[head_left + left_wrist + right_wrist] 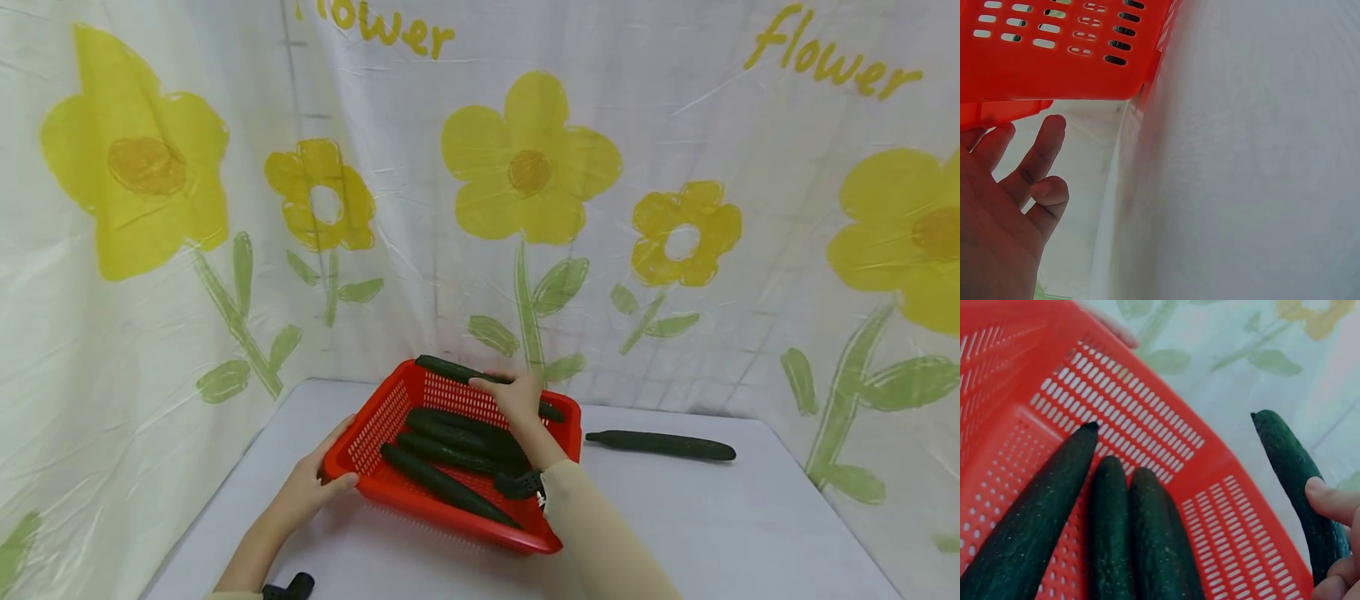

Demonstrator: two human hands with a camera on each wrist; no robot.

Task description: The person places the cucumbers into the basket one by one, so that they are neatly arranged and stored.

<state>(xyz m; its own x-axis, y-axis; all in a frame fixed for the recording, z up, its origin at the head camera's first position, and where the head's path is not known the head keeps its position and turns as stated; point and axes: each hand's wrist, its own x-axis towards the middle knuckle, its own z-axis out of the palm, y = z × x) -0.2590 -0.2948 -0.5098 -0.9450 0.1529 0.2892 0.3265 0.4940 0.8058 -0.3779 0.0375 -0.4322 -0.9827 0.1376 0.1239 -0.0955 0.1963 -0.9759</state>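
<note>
My right hand holds a dark green cucumber across the far rim of a red perforated plastic basket. In the right wrist view that cucumber shows beyond the basket wall, with the thumb and curled fingers around its lower part. At the basket's left corner my left hand grips the rim, thumb at the front side. The left wrist view has its fingers curving up beneath the red rim. Several cucumbers lie inside the basket, side by side, partly hidden by the right forearm.
Another cucumber lies on the white table, right of the basket. A white curtain printed with yellow flowers hangs behind and along the sides of the table. Black wrist devices are worn on both arms.
</note>
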